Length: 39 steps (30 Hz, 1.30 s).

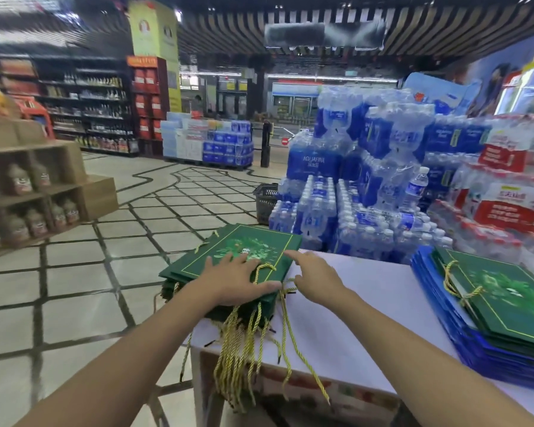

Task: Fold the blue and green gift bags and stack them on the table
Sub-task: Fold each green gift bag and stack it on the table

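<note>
green gift bags (244, 246), folded flat, lie in a stack on the near left corner of a table (367, 318) covered in white cloth. the left hand (235, 278) rests palm down on the top bag, fingers spread and straight, thumb along the near edge. the right hand (315, 280) is just beside the stack's right edge over the cloth, fingers loosely extended and holding nothing; whether its fingertips touch the bag cannot be told. gold cord handles (238, 349) spill from the stack over the table's front edge. on the far right of the table sits a second pile, a green bag (512, 303) on top and blue bags (475, 349) beneath. behind the table stand packs of bottled water (367, 180), with a dark shopping basket (265, 201) on the tiled floor beside them.
</note>
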Each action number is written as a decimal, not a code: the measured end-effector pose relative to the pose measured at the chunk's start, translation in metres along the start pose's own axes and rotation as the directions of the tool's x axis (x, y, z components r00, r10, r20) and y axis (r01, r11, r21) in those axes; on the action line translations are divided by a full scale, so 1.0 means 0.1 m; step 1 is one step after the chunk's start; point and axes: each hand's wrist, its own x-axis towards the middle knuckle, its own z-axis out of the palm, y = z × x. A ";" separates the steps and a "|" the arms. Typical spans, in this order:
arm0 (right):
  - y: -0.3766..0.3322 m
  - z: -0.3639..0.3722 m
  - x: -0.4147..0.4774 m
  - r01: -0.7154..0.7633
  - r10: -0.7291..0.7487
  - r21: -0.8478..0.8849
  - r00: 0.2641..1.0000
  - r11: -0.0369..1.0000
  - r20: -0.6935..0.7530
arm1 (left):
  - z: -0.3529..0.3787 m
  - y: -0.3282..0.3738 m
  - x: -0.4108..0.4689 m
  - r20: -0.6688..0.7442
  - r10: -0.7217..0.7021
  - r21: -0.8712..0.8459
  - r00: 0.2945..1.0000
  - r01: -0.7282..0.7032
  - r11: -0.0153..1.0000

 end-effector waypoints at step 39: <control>1.46 0.27 -1.32 -0.055 0.071 0.105 0.985 0.993 -0.157 | 0.45 1.44 0.43 0.044 0.369 -0.632 0.928 -0.260 0.730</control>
